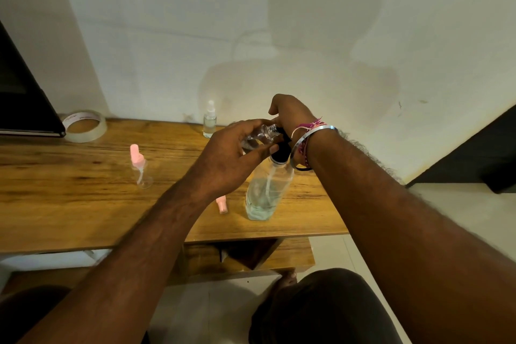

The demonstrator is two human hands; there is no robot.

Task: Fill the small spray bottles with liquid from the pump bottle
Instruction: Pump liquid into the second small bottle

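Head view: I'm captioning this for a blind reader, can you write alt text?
A person's left hand holds a small clear spray bottle at the black pump head of a pump bottle, which the right hand presses, on a wooden table.

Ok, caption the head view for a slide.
Left hand tilts small clear spray bottle at clear black-topped pump bottle.
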